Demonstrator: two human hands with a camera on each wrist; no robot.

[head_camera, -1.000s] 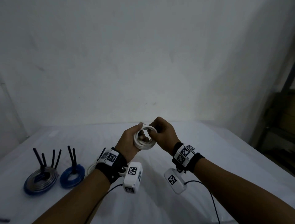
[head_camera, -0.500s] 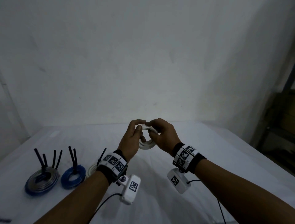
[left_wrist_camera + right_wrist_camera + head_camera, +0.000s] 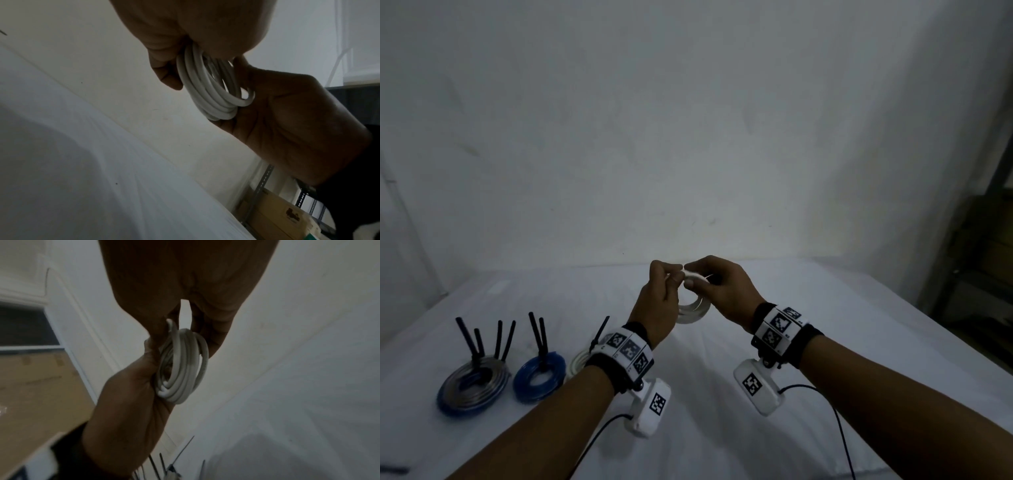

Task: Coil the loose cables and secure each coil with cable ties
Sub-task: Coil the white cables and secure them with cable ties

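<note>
A small white cable coil (image 3: 693, 310) hangs in the air above the table, held between both hands. My left hand (image 3: 666, 279) pinches its top from the left, and my right hand (image 3: 703, 277) pinches it from the right, fingertips almost meeting. The left wrist view shows the coil (image 3: 213, 91) as several tight loops under my left fingers (image 3: 166, 76), with the right palm behind it. Seen from the right wrist, the coil (image 3: 180, 368) stands on edge between both hands. No cable tie shows on this coil.
On the white-covered table (image 3: 722, 428) at the left lie a grey and blue coil (image 3: 474, 389), a blue coil (image 3: 539, 377) and a white coil (image 3: 578, 363) partly behind my left wrist, each with black cable ties sticking up. Shelving with boxes stands at the right.
Both hands have lifted the white coil slightly and turned it. The grip has shifted from the coil's sides to its top edge, so more of the loop hangs below the fingers.
</note>
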